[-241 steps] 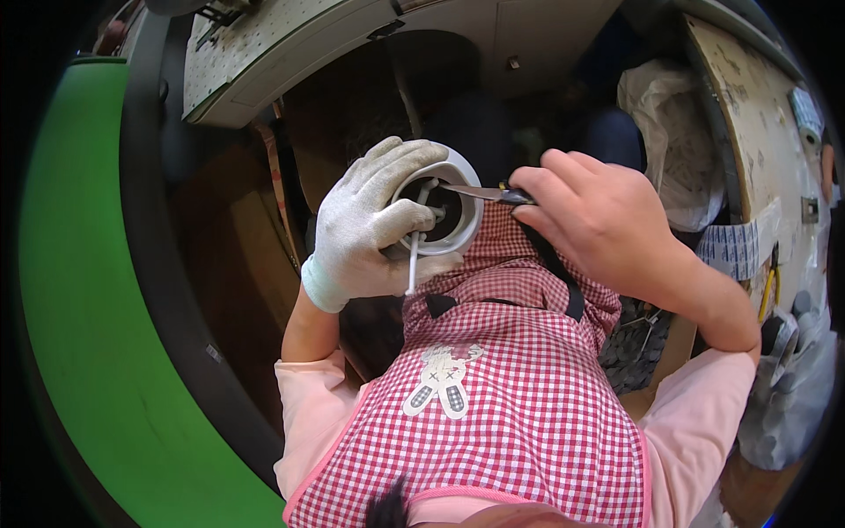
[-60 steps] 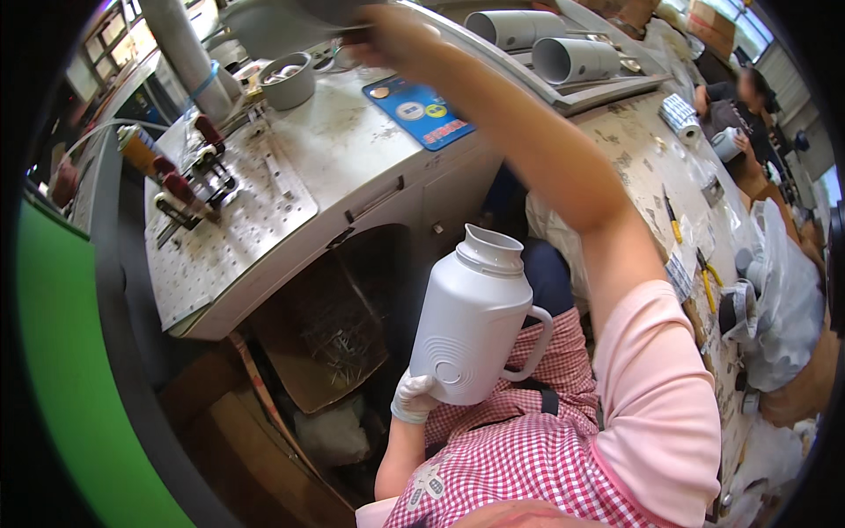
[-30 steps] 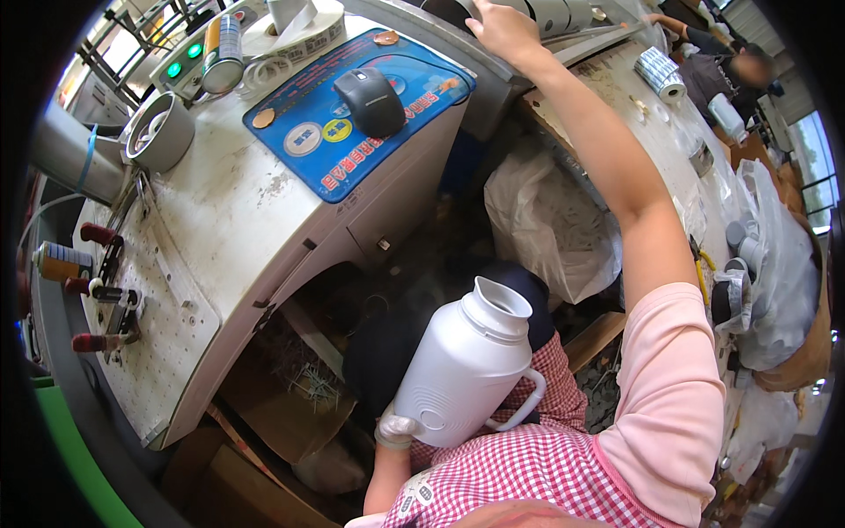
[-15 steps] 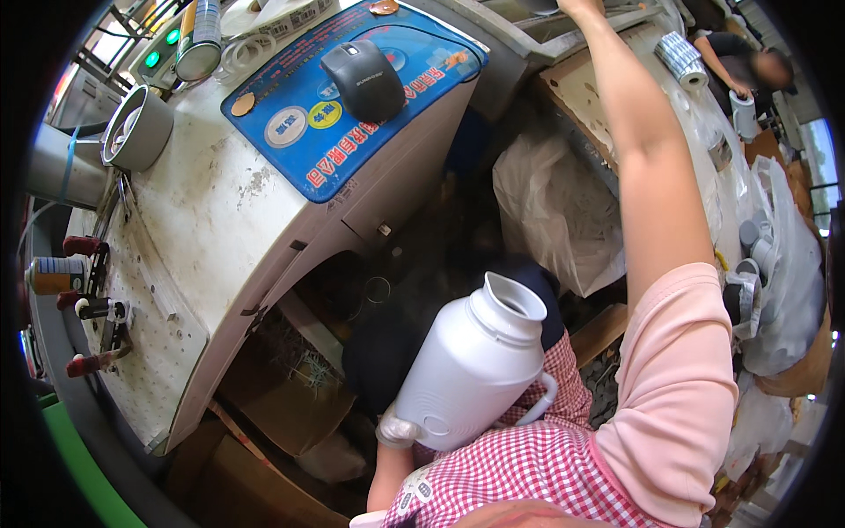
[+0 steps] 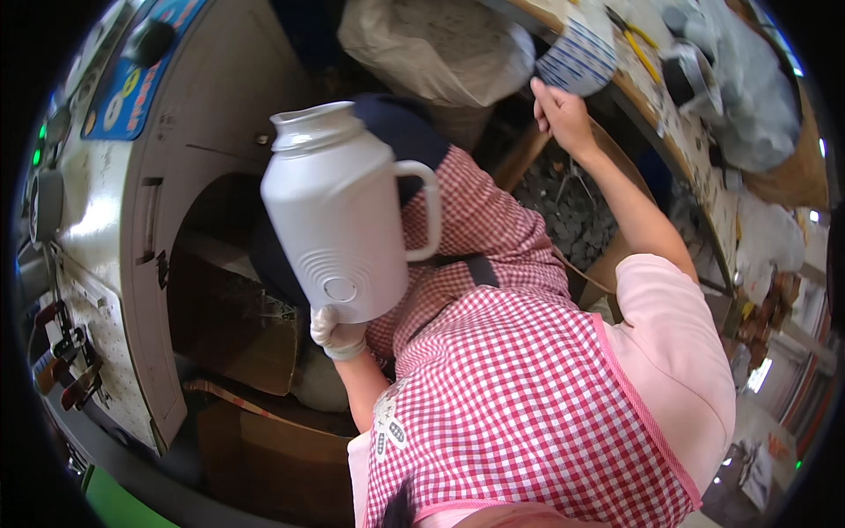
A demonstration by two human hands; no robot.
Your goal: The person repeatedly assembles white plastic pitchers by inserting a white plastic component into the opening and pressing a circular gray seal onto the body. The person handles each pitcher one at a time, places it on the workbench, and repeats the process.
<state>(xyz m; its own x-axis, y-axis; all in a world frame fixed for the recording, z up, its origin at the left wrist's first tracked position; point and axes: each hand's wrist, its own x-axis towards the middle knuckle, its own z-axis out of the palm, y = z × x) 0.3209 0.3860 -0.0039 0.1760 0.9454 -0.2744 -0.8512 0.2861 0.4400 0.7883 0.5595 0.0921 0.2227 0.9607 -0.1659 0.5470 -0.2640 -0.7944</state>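
Note:
A white plastic jug body [image 5: 339, 220] with a wide open neck, a side handle and a round ringed mark low on its wall leans over my lap. My gloved left hand [image 5: 334, 333] is closed around its lower end; part of the grip is hidden behind the jug. To the right, my bare right hand [image 5: 565, 119] is raised with its fingers curled together. At its fingertips is a blue-and-white patterned sheet [image 5: 576, 57], which overlaps the edge of the right-hand bench and looks pinched at its near-left edge.
A pale plastic sack [image 5: 440, 48] stands ahead. Yellow-handled pliers [image 5: 638, 44] lie on the right bench [image 5: 682, 145], above a box of grey pieces [image 5: 568, 207]. At left are a white workbench [image 5: 97, 207], toggle clamps [image 5: 66, 352] and cardboard boxes [image 5: 264, 458].
My view has swung right and down. My right arm has drawn back from far ahead to beside the right bench, with the patterned sheet at its fingers. The jug now stands more upright.

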